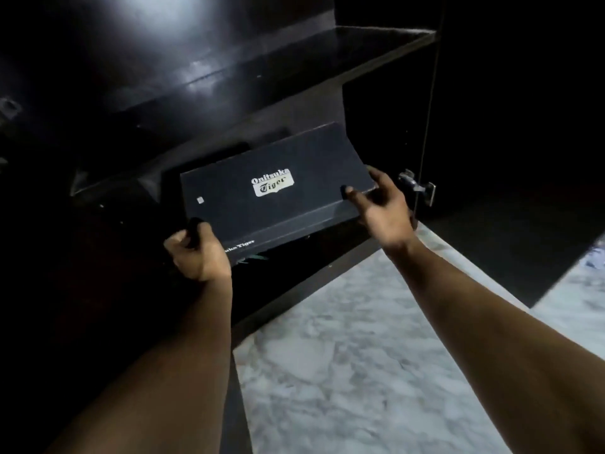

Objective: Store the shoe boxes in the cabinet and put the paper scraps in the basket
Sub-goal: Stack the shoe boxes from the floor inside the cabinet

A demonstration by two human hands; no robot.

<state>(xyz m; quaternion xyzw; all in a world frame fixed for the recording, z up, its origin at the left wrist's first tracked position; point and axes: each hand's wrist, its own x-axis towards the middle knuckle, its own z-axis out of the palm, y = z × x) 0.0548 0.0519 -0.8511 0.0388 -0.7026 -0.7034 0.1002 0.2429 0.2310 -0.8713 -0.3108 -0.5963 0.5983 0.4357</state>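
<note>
A dark navy shoe box (294, 198) with a white logo label on its lid is held at the mouth of the black cabinet (229, 103), its far end inside the lower compartment. My left hand (196, 253) grips the box's near left corner, thumb on the lid. My right hand (383, 208) holds the near right corner, thumb on the lid and fingers along the side. Beneath the box something dark with green marks shows, too dim to identify. No paper scraps or basket are in view.
A glossy black shelf (327, 50) spans the cabinet above the box. The open cabinet door (507, 158) stands at the right, with a metal hinge (419, 188) close to my right hand. White marbled floor (360, 355) lies below.
</note>
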